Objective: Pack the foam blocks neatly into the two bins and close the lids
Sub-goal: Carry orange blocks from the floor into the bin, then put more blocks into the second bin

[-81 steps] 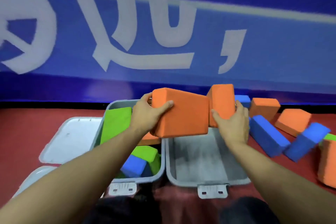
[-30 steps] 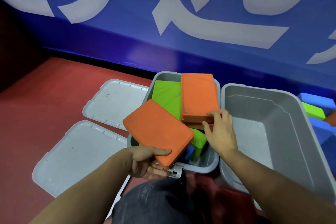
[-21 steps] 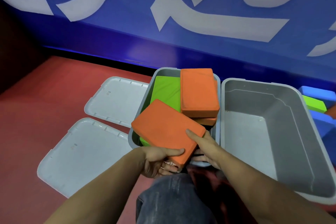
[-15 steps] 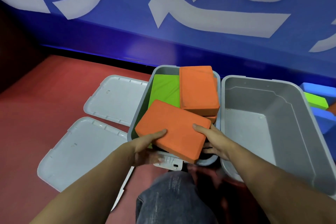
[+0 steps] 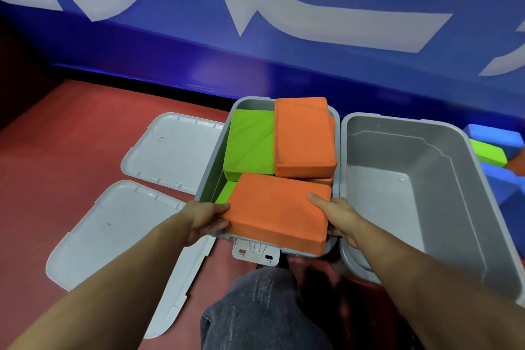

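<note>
Two grey bins stand side by side on the red floor. The left bin point(image 5: 211, 162) holds a green block point(image 5: 250, 148) and an orange block point(image 5: 302, 136) on top, with more blocks under them. A second orange block point(image 5: 277, 209) lies flat over the near end of this bin. My left hand point(image 5: 206, 220) grips its left edge and my right hand point(image 5: 333, 214) grips its right edge, thumb on top. The right bin point(image 5: 426, 193) holds nothing.
Two grey lids lie open side up on the floor left of the bins, the far lid point(image 5: 173, 150) and the near lid point(image 5: 113, 233). Loose blue point(image 5: 494, 136) and green point(image 5: 487, 153) blocks lie at the far right. My knee point(image 5: 261, 310) is below the bins.
The orange block in my hands has turned square to the left bin and come down over its near end. My right hand left the far orange block and took the near one's right edge.
</note>
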Demonstrator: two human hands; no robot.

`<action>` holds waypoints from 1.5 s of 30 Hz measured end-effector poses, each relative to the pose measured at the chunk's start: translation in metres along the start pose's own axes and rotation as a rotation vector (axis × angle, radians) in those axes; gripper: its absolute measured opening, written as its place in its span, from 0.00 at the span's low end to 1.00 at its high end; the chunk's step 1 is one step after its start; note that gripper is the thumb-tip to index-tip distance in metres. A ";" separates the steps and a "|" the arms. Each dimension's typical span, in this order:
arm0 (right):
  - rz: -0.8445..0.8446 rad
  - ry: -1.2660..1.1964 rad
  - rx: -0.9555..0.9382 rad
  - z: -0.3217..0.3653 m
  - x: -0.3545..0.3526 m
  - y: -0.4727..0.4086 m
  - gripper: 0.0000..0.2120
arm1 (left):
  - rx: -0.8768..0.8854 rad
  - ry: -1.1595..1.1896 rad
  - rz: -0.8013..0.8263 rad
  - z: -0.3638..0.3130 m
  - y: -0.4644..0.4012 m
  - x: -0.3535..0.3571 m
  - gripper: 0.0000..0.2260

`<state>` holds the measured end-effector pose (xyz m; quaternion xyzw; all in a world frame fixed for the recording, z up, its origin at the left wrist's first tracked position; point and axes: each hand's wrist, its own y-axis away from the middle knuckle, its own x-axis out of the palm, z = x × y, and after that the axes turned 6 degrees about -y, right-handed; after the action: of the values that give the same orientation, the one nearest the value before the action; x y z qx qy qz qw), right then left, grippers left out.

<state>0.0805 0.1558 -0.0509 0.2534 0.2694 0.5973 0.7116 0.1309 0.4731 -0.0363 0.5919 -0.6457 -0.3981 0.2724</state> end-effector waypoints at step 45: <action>-0.607 0.745 -0.260 -0.092 -0.415 0.201 0.38 | 1.171 -1.140 0.146 -0.057 0.173 0.452 0.26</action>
<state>-0.1848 -0.2187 0.0532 -0.1578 0.4901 0.4419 0.7346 0.0151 0.0160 0.0845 0.3015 -0.8251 -0.2174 -0.4255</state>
